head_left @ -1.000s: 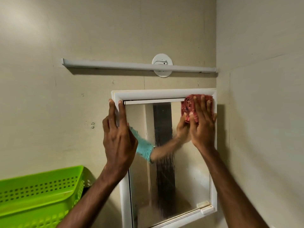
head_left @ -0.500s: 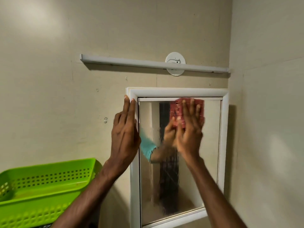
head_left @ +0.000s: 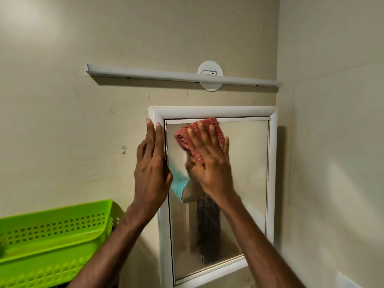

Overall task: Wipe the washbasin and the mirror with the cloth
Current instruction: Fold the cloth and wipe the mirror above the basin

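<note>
A white-framed mirror point(head_left: 249, 163) hangs on the beige wall in the corner. My right hand point(head_left: 209, 163) presses a folded red cloth point(head_left: 187, 140) flat against the glass near its top left corner. My left hand point(head_left: 151, 171) rests flat on the mirror's left frame edge, fingers straight and pointing up, holding nothing. The glass shows streaks and the reflection of an arm in a teal sleeve. The washbasin is out of view.
A white tube light fitting point(head_left: 178, 76) runs along the wall above the mirror. A bright green perforated plastic basket point(head_left: 54, 235) stands at the lower left. The side wall point(head_left: 332, 142) meets the mirror's right edge.
My right hand has slid the red cloth from the mirror's top right corner leftwards along the top of the glass. My left hand has stayed on the left frame.
</note>
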Motion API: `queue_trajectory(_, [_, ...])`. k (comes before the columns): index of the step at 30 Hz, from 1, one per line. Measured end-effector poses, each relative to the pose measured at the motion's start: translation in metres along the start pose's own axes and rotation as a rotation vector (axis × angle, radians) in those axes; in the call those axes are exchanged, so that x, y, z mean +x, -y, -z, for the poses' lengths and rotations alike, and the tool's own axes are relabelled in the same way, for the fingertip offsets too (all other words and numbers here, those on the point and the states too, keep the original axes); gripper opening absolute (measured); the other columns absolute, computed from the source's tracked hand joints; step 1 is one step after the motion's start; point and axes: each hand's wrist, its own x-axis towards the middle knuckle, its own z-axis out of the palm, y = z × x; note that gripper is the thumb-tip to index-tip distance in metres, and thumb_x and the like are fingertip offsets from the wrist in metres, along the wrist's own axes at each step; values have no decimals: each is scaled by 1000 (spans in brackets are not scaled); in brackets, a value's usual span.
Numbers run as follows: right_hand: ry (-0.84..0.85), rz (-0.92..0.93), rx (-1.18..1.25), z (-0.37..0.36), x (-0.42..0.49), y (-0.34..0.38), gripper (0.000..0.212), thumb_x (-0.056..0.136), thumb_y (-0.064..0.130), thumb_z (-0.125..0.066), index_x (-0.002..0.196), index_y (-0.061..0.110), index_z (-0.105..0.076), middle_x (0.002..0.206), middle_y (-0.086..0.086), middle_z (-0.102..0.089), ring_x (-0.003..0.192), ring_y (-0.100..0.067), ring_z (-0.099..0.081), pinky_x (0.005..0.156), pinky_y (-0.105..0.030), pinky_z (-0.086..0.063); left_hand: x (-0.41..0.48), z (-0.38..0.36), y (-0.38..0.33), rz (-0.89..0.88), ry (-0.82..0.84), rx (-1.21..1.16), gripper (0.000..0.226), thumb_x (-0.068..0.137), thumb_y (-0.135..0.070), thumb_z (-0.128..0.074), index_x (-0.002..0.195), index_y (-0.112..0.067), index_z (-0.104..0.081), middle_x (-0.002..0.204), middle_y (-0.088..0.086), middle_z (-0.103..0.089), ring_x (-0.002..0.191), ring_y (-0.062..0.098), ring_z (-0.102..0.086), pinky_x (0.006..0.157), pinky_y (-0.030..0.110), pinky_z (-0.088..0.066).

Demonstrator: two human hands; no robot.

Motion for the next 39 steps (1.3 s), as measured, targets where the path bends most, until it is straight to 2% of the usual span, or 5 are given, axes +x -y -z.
queue_trajectory(11, [-154,-277,-36,43,-13,-151,55,106,18,-40,160,27,-31,170,-1,-26,160,-21,-13,126,-60,-22,1,-4,5,-17,-32,-10,67,95,-17,-40,158,-4,-20,167,12,-10,136,30,-40,109,21,-28])
queue_trajectory(17, [-266,-358,26,21,-11,-104,58,104,7,-49,158,21,-35,168,-3,-28,159,-13,-13,124,-58,-30,1,0,5,-28,-18,-34,74,92,-2,-52,158,-5,-18,167,11,-8,130,28,-45,104,25,-36])
queue_trajectory(23, [-101,-78,149,-9,-11,21,59,99,14,-43,158,22,-39,169,0,-25,160,-25,-17,119,-62,-35,3,14,13,-39,41,-143,93,65,-1,-32,157,-10,-26,166,7,-16,118,26,-53,96,23,-41])
queue_trajectory(27, [-39,-3,140,-20,-15,59,67,97,5,-59,157,25,-38,167,0,-33,159,-24,-19,130,-52,-14,4,20,21,-41,71,-211,101,63,17,-42,157,-16,-28,166,2,-17,133,12,-48,102,11,-34])
queue_trajectory(39, [-29,-62,117,-16,-34,75,75,92,-6,-62,158,21,-38,167,-3,-33,158,-28,-21,124,-54,-33,-8,19,14,18,11,-352,88,71,10,-40,156,-12,-32,164,4,-22,150,7,-24,119,27,-35])
